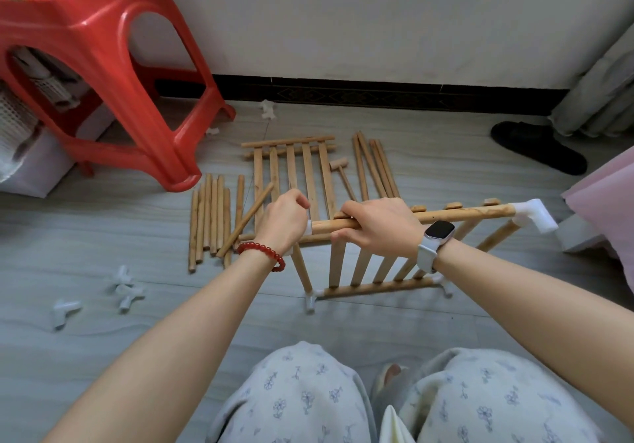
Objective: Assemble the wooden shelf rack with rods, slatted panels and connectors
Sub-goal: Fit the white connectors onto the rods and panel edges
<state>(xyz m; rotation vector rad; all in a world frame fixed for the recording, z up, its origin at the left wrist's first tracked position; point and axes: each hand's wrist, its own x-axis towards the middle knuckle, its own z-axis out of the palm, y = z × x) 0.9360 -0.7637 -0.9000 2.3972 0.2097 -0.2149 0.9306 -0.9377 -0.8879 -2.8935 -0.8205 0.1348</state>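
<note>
Right hand (379, 224) curled round the top rod (446, 214) of the half-built rack (370, 264), gripping it near the left end. Left hand (284, 221) closed over the white connector (309, 227) at that end — fingers wrapped round it. Rack upright on the floor (103, 339), just ahead of the knees. Behind it, flat: a panel (291, 168), loose rods (209, 219), a mallet (343, 175). Spare connectors (127, 291) lower left, well apart.

The half-built rack (377, 271) stands on the floor (377, 319) before the knees; behind it lies a slatted panel (291, 168), loose rods (209, 223) to its left, a stool (103, 65) farther left, connectors (127, 288) nearer left
</note>
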